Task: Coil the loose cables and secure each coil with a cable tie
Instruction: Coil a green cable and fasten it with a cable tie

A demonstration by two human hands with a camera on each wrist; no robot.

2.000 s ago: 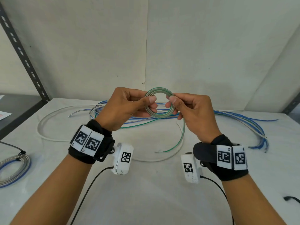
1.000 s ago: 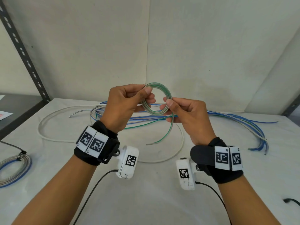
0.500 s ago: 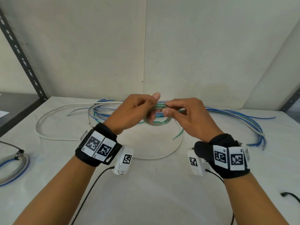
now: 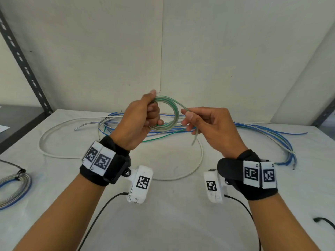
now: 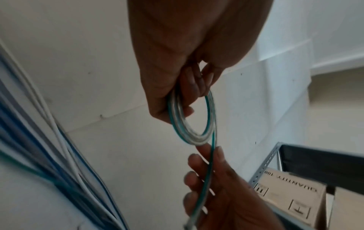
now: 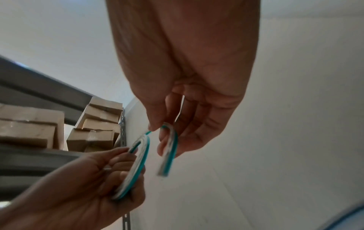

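Observation:
A small coil of green-and-white cable (image 4: pixel 173 113) (image 5: pixel 197 133) (image 6: pixel 138 161) hangs in the air above the table. My left hand (image 4: pixel 145 116) (image 5: pixel 183 87) grips the coil's left side, thumb on top. My right hand (image 4: pixel 197 120) (image 6: pixel 163 129) pinches the cable's loose tail (image 4: pixel 194 136) (image 6: pixel 169 149) between thumb and forefinger, just right of the coil. The tail's short free end hangs down below my right fingers. No cable tie shows on this coil.
Loose blue, white and green cables (image 4: pixel 262 134) sprawl over the back of the white table (image 4: pixel 163 205), and a thick white cable (image 4: pixel 197 160) loops under my hands. A bound grey-blue coil (image 4: pixel 12 187) lies at the left edge. Shelving with cardboard boxes (image 6: pixel 96 124) stands alongside.
Both hands dipped towards the table half a second ago and have risen again. The hanging tail has grown much shorter as it was wound onto the coil. My right hand now holds only the tail.

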